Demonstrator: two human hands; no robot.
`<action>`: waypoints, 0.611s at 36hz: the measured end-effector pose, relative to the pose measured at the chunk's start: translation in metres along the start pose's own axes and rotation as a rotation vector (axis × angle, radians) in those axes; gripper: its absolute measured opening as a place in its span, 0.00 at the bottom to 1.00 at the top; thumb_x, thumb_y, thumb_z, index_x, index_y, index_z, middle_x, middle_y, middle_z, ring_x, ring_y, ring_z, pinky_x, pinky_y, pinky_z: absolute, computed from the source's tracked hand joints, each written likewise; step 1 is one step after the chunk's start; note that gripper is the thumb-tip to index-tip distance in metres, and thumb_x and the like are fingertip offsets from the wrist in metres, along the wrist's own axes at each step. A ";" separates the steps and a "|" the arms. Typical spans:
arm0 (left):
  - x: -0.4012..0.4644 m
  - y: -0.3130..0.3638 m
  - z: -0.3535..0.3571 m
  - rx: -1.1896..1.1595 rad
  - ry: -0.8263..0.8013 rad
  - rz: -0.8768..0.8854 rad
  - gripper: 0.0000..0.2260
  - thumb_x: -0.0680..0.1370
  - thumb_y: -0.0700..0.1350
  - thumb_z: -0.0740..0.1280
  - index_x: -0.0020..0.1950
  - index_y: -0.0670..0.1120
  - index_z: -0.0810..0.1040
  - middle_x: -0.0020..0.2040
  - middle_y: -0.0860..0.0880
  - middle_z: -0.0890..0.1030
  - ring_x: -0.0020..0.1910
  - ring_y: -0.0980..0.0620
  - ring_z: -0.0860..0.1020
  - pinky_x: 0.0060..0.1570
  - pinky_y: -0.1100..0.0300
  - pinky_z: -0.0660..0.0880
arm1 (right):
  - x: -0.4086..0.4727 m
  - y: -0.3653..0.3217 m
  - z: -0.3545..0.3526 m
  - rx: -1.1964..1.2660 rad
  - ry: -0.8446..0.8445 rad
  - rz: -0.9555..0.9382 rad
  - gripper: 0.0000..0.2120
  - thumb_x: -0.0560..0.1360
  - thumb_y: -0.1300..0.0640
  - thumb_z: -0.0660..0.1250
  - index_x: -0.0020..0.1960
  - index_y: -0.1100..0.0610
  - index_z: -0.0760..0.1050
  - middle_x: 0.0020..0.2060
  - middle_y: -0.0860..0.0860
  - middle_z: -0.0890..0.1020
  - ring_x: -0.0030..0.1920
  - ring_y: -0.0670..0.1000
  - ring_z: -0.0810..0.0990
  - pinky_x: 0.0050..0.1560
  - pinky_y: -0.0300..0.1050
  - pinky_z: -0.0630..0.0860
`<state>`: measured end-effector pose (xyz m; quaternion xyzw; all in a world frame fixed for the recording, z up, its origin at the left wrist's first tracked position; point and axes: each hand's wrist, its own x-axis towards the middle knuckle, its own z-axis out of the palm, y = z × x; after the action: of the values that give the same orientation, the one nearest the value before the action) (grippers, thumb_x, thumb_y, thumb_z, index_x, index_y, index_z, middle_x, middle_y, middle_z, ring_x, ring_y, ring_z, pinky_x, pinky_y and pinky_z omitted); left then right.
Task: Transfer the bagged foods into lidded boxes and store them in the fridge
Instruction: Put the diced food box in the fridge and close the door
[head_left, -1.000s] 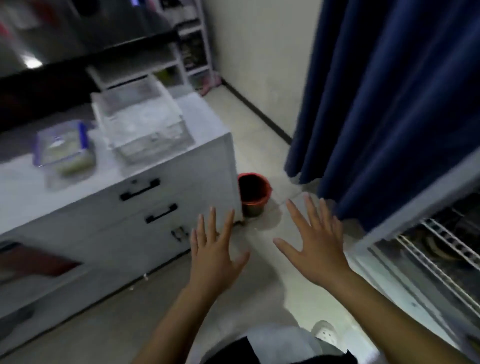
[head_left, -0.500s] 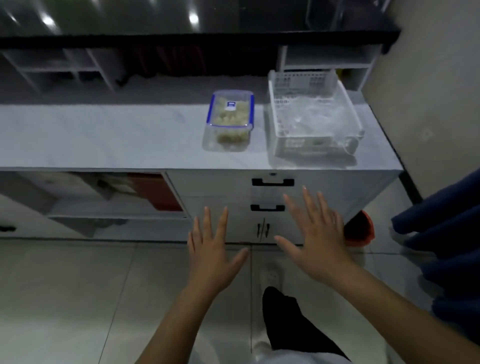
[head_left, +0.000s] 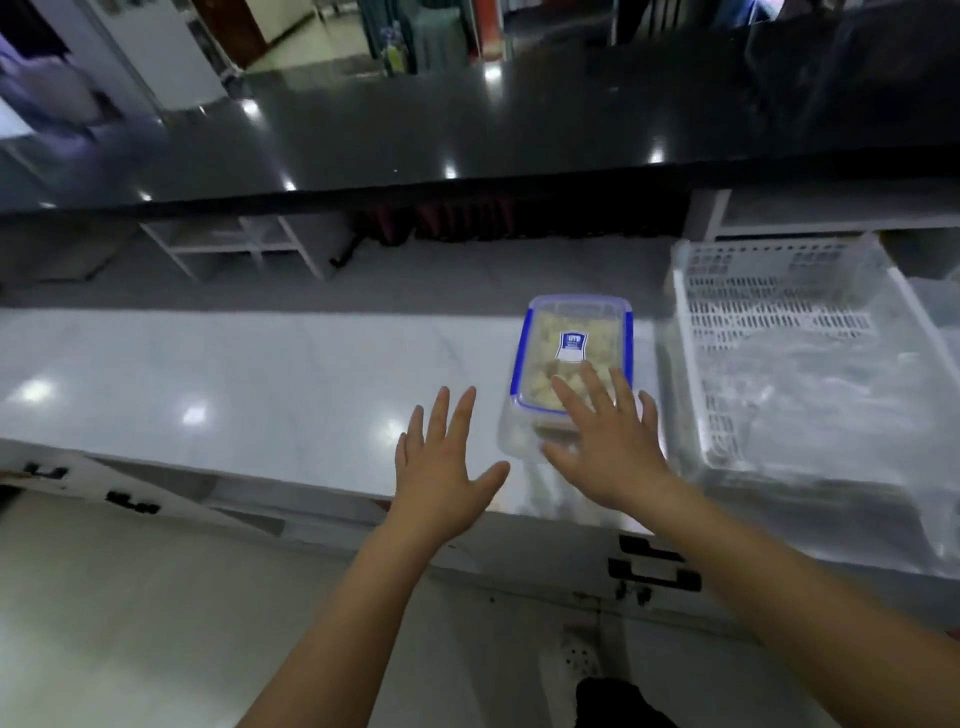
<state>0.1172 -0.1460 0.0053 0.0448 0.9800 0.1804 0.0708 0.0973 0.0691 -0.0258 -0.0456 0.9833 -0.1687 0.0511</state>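
The lidded box (head_left: 569, 364) sits on the white counter (head_left: 234, 384), towards its right end and close to the front edge, with its long axis running from the front edge towards the back, one short end facing the person. Its lid is clear with a blue rim, a small blue and white label sits on the middle of the lid, and pale chunks of food show through the clear walls. The near short end is partly hidden by the right hand (head_left: 610, 447).

That right hand is stretched out flat with the fingers (head_left: 595, 387) straight and spread apart, lying over the near part of the lid; whether they touch the lid or hover just above it cannot be told. The left hand (head_left: 441, 462) is held palm down just left of the box, over the front part of the counter, its fingers also straight and spread, gripping nothing and apart from the box.

Just right of the box stands a white slotted basket (head_left: 769, 306), holding crumpled clear plastic (head_left: 831, 395) that spills over its front. Behind the counter, a glossy black top (head_left: 519, 130) runs along the back, with white open shelves (head_left: 244, 249) beneath it. Below the counter's front edge, black drawer handles (head_left: 652, 569) show on the white cabinet front.
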 end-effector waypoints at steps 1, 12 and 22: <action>0.015 0.003 -0.004 -0.019 -0.022 -0.006 0.40 0.78 0.64 0.63 0.81 0.60 0.41 0.83 0.53 0.41 0.81 0.44 0.41 0.79 0.43 0.47 | 0.012 0.003 0.002 0.013 -0.003 0.004 0.38 0.76 0.31 0.54 0.80 0.39 0.42 0.81 0.48 0.41 0.79 0.56 0.36 0.75 0.65 0.41; 0.126 0.012 0.004 -0.621 -0.277 -0.065 0.37 0.78 0.57 0.70 0.81 0.57 0.53 0.81 0.54 0.58 0.78 0.49 0.61 0.71 0.49 0.68 | 0.037 0.007 0.028 -0.102 0.007 0.043 0.37 0.74 0.27 0.39 0.77 0.37 0.31 0.81 0.48 0.39 0.78 0.55 0.31 0.76 0.67 0.42; 0.172 -0.033 -0.004 -0.969 -0.538 -0.126 0.24 0.78 0.42 0.72 0.73 0.53 0.72 0.61 0.50 0.82 0.54 0.50 0.83 0.36 0.56 0.82 | 0.012 -0.063 0.049 -0.124 0.033 0.158 0.39 0.76 0.28 0.46 0.77 0.40 0.28 0.77 0.45 0.28 0.77 0.55 0.28 0.77 0.64 0.39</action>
<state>-0.0553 -0.1584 -0.0242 -0.0068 0.7331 0.5879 0.3418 0.0958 -0.0070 -0.0519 0.0320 0.9931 -0.1039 0.0449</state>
